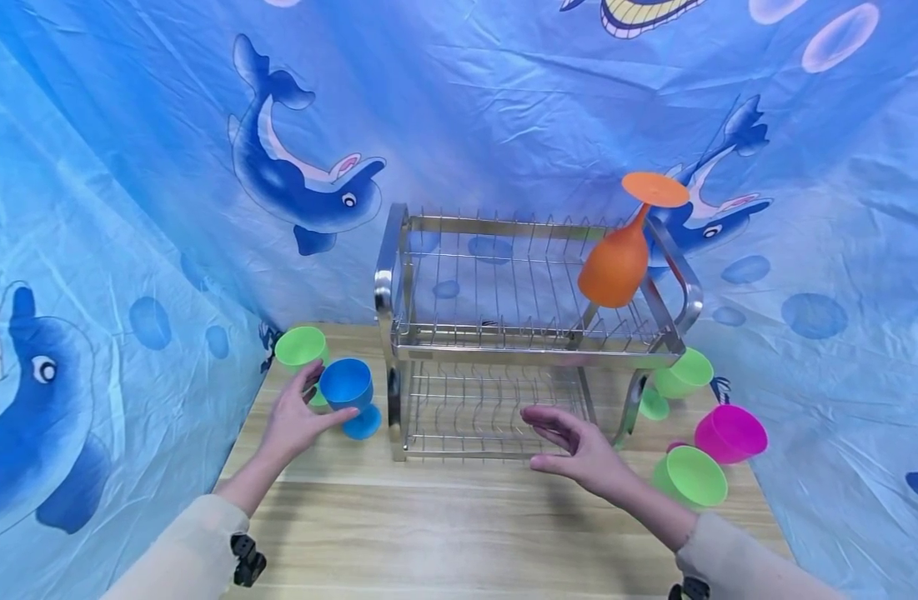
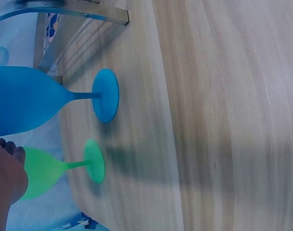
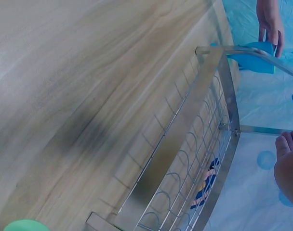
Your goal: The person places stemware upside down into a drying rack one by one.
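A blue goblet (image 1: 348, 385) stands upright on the wooden table, left of a metal dish rack (image 1: 534, 357). My left hand (image 1: 297, 421) is at its bowl, the thumb overlapping the front and the fingers spread along the left side. Just behind that hand is a green goblet (image 2: 43, 171), its bowl partly covered by the hand in the left wrist view. My right hand (image 1: 579, 450) hovers in front of the rack's lower tier, fingers and thumb apart, holding nothing. On the rack's upper tier, an orange goblet (image 1: 616, 262) leans upside down at the right end.
Right of the rack stand a green goblet (image 1: 684, 373), a magenta goblet (image 1: 731, 433) and another green goblet (image 1: 691, 477), the nearer green one close to my right forearm. A blue curtain (image 1: 459, 108) with printed dolphins closes off the back and sides of the table (image 1: 443, 525).
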A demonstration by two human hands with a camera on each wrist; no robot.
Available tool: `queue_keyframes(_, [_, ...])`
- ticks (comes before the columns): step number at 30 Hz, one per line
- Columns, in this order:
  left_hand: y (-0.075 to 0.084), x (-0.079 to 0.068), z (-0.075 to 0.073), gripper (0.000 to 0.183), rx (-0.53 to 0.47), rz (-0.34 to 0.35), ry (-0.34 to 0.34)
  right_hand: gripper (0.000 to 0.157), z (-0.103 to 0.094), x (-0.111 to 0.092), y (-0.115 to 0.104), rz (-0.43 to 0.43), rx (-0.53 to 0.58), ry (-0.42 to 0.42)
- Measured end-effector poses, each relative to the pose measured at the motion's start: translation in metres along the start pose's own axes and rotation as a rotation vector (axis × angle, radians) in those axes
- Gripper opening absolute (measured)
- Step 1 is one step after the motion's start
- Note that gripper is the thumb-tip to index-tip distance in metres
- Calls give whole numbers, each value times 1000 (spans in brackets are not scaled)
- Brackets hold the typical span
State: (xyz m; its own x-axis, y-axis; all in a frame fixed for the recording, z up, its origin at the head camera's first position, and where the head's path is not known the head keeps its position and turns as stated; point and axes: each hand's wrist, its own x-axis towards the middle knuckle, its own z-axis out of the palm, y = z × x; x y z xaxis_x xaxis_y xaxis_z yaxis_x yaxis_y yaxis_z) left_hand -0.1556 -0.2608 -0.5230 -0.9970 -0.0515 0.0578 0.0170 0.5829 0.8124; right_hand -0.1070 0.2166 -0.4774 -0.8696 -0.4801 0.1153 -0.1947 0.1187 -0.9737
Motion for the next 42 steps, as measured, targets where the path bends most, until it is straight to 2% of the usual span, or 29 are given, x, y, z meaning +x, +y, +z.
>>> queue_keyframes(9, [-1,1,8,119,16,-27,23,64,3,3,-1,6,22,-14])
queue_keyframes(16, [-1,6,11,108,30,-63,58,64,10,8,3,36,37,-34])
queue_keyframes(23, [-1,7,9,100,-4,-73,91,66,15,12,5,78,66,-40])
queue_keyframes(27, [-1,0,0,98,-18,-82,85,67,18,13,6,90,62,-38])
queue_keyframes(31, [3,-11,-17,97,-18,-86,43,66,20,14,8,79,48,-44])
queue_keyframes(37, [18,-22,-43,87,-28,-15,3,66,21,16,8,82,39,-47])
queue_keyframes(42, [33,-29,-55,84,-9,31,-43,65,24,18,6,89,69,-61])
